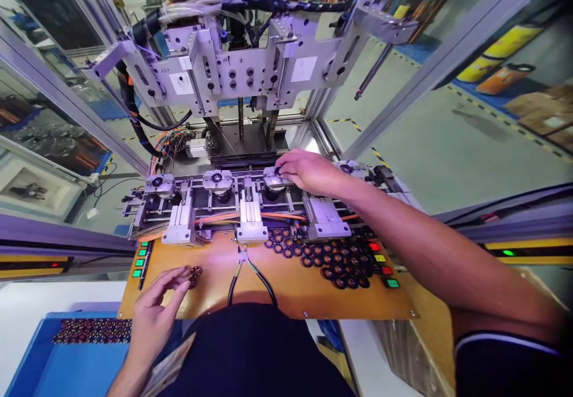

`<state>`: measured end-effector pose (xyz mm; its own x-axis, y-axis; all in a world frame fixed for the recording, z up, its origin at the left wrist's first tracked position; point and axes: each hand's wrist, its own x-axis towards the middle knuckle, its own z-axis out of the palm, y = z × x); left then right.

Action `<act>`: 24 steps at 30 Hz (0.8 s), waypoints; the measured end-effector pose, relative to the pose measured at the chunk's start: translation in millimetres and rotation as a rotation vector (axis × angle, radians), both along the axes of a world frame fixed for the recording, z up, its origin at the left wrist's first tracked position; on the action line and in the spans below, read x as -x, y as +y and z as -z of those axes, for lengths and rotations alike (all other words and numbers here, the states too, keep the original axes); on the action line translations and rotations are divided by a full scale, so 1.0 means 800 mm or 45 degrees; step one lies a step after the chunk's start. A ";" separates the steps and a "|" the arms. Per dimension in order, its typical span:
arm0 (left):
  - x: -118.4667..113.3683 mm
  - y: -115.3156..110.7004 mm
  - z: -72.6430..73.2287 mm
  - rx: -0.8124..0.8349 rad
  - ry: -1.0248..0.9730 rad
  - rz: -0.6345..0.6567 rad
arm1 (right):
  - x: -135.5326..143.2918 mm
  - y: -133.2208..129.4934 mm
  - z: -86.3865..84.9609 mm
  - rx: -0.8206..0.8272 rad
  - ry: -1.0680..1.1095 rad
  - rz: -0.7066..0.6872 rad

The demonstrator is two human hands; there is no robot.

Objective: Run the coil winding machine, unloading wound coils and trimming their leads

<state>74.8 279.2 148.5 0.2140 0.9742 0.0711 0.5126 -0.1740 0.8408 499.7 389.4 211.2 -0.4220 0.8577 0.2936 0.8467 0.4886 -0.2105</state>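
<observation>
My left hand (154, 307), low at the left, pinches small copper-wound stators (195, 275) between thumb and fingers just above the orange-brown board (210, 298). Stretched across the machine, my right hand (308, 171) has its fingertips closed at a dark ring-shaped stator core (278, 171) on one of the round metal holders (271, 179). The fingers partly cover that core. To the left, another holder (217, 178) carries a similar dark core. Cutting pliers (243, 259) with black handles lie on the board between my arms.
Many black ring cores with copper centres (335, 259) lie spread on the board's right side, beside coloured buttons (380, 258). A blue tray (58, 367) at lower left holds rows of small parts. The machine's metal head plate (250, 71) hangs above the holders, framed by aluminium posts (430, 74).
</observation>
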 end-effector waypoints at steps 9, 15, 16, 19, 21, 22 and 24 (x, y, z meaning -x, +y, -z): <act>0.000 0.004 -0.002 -0.060 0.031 0.010 | 0.004 -0.029 0.002 -0.029 -0.172 0.094; -0.010 0.000 -0.007 -0.094 0.034 0.076 | 0.014 -0.044 0.019 -0.038 -0.206 0.147; -0.013 -0.001 -0.008 -0.094 0.031 0.097 | 0.016 -0.042 0.021 -0.046 -0.202 0.160; -0.021 -0.007 -0.011 -0.098 0.016 0.147 | 0.024 -0.034 0.022 -0.076 -0.173 0.206; -0.023 -0.011 -0.011 -0.104 0.015 0.173 | 0.028 -0.032 0.018 -0.097 -0.139 0.229; -0.024 -0.013 -0.012 -0.106 0.019 0.184 | 0.030 -0.036 0.014 -0.112 -0.117 0.240; -0.023 -0.018 -0.012 -0.099 0.036 0.201 | 0.032 -0.056 0.005 -0.157 -0.060 0.272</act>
<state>93.1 264.5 157.7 0.3667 0.9202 0.1369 0.4972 -0.3182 0.8072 474.0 344.3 207.4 -0.2506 0.8879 0.3859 0.9410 0.3171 -0.1185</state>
